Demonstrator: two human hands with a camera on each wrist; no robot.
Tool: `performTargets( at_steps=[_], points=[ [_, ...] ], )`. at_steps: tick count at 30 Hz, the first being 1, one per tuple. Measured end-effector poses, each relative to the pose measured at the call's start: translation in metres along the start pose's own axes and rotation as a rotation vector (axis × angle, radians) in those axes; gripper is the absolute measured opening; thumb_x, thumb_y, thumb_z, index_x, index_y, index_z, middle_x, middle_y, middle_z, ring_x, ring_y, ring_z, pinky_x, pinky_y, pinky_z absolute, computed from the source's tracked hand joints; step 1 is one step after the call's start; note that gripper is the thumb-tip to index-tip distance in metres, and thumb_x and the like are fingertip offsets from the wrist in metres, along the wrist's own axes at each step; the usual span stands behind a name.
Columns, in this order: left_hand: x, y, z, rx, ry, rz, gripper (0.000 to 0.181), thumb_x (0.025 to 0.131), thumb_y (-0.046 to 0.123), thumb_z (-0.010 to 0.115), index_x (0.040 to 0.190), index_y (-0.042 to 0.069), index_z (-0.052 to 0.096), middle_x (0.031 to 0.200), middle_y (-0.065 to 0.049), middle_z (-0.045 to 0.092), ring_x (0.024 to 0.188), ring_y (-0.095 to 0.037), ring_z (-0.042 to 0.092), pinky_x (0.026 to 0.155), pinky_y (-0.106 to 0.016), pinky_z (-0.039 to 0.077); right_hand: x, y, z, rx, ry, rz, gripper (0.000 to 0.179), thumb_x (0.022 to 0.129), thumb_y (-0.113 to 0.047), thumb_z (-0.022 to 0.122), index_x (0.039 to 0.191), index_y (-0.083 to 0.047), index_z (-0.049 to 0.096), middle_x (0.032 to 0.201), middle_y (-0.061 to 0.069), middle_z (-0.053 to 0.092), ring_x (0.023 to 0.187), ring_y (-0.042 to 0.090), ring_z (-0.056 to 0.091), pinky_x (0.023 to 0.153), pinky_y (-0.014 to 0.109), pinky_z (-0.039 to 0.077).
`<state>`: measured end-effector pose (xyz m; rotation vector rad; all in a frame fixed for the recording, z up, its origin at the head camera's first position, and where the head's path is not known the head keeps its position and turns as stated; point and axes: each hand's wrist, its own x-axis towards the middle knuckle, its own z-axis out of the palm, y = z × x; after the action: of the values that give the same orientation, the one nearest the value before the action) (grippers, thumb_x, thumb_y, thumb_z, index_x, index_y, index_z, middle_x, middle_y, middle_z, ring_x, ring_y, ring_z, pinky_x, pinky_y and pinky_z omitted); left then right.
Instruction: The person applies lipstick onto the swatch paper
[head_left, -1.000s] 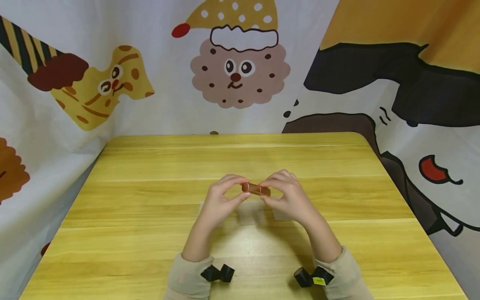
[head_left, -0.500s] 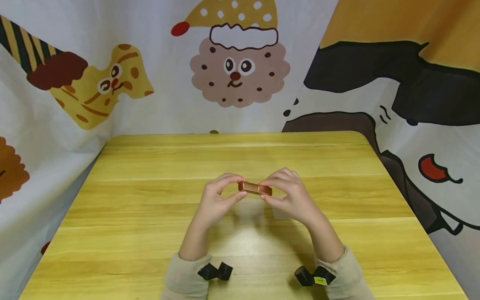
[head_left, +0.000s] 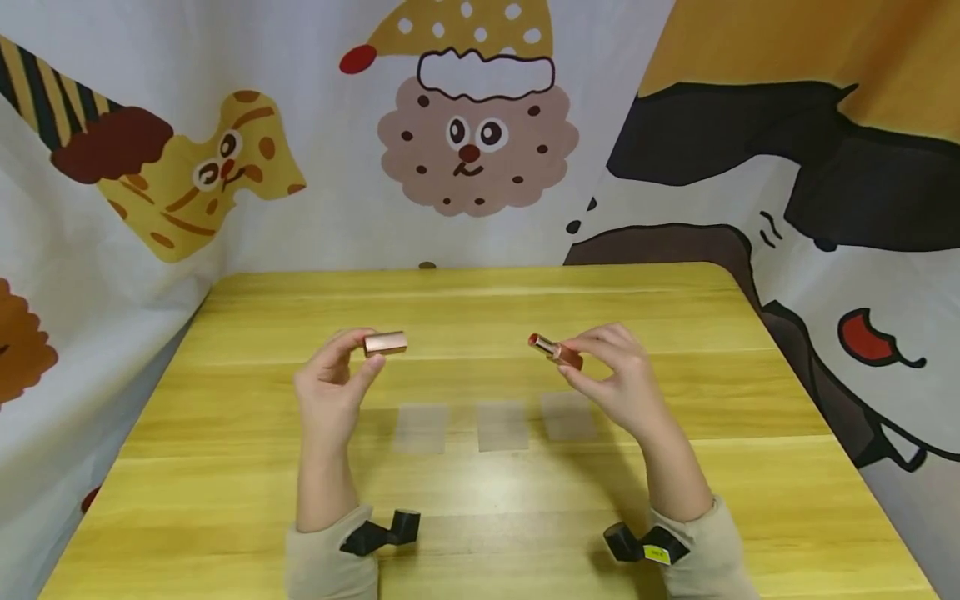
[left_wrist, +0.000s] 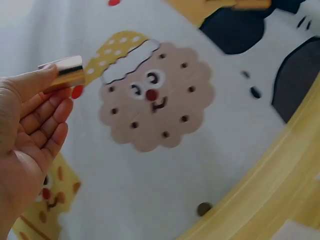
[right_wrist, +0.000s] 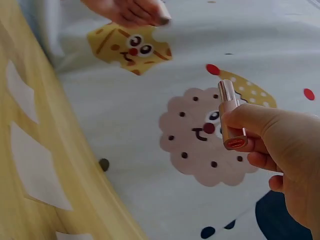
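In the head view my left hand (head_left: 330,387) pinches a shiny rose-gold lipstick cap (head_left: 386,342) between thumb and fingers, above the left part of the table. The same cap (left_wrist: 70,72) shows in the left wrist view, held at the thumb tip. My right hand (head_left: 618,375) grips the base of an uncapped lipstick (head_left: 557,351), its red tip pointing up and to the left. In the right wrist view the lipstick tube (right_wrist: 230,115) stands nearly upright between thumb and fingers, its base end facing the camera. A wide gap separates cap and lipstick.
Three pale translucent squares lie in a row on the wooden table (head_left: 247,500): a left square (head_left: 421,428), a middle square (head_left: 502,426) and a right square (head_left: 568,417). A printed cloth (head_left: 315,225) hangs behind the table. Black wrist mounts sit on both sleeves.
The cap has come off the lipstick, baring its red tip. My left hand has moved left with the cap; my right hand has shifted slightly right with the lipstick. All three squares now show.
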<state>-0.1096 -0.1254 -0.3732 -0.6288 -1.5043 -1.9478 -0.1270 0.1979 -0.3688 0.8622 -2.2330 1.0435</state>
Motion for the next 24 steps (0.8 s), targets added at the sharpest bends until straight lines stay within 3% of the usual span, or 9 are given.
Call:
performTargets(
  at_steps=[3,7,12,20,24],
  points=[
    [0.003,0.004,-0.007,0.009,-0.006,0.004,0.026,0.082,-0.008,0.071,0.102,-0.021,0.061,0.1,-0.012,0.068,0.092,-0.023,0.06,0.096,-0.036,0.042,0.001,0.002,-0.005,-0.021,0.01,-0.007,0.027,0.068,0.002,0.081,0.094,-0.004,0.074,0.09,0.003,0.068,0.087,0.022,0.054,0.077,0.035,0.04],
    [0.001,0.002,-0.005,0.065,-0.045,-0.063,0.024,0.079,-0.015,0.069,0.102,-0.018,0.062,0.101,-0.015,0.067,0.094,-0.023,0.06,0.097,-0.035,0.043,0.001,-0.002,-0.006,-0.031,-0.022,-0.01,0.027,0.07,-0.001,0.081,0.096,-0.006,0.075,0.091,0.001,0.068,0.088,0.021,0.054,0.079,0.038,0.038],
    [-0.002,0.0,-0.004,0.127,-0.036,-0.123,0.023,0.079,-0.015,0.07,0.101,-0.016,0.064,0.1,-0.017,0.067,0.094,-0.022,0.062,0.097,-0.034,0.044,0.001,-0.005,-0.004,-0.03,-0.021,0.003,0.027,0.07,-0.001,0.082,0.096,-0.006,0.075,0.091,0.001,0.068,0.089,0.02,0.054,0.08,0.04,0.038],
    [-0.001,0.0,-0.013,0.108,0.032,-0.095,0.024,0.077,-0.02,0.067,0.101,-0.018,0.064,0.096,-0.011,0.068,0.09,-0.021,0.059,0.092,-0.031,0.044,0.0,-0.005,-0.004,-0.028,-0.026,0.011,0.026,0.071,-0.003,0.082,0.095,-0.005,0.074,0.091,0.001,0.068,0.09,0.02,0.053,0.079,0.039,0.038],
    [-0.001,-0.004,-0.02,0.167,0.048,-0.111,0.026,0.076,-0.022,0.066,0.102,-0.019,0.063,0.094,-0.006,0.068,0.091,-0.019,0.058,0.089,-0.029,0.044,0.0,-0.004,-0.004,-0.023,-0.017,0.017,0.026,0.071,-0.002,0.081,0.095,-0.005,0.074,0.091,0.001,0.068,0.089,0.02,0.053,0.078,0.038,0.039]
  ],
)
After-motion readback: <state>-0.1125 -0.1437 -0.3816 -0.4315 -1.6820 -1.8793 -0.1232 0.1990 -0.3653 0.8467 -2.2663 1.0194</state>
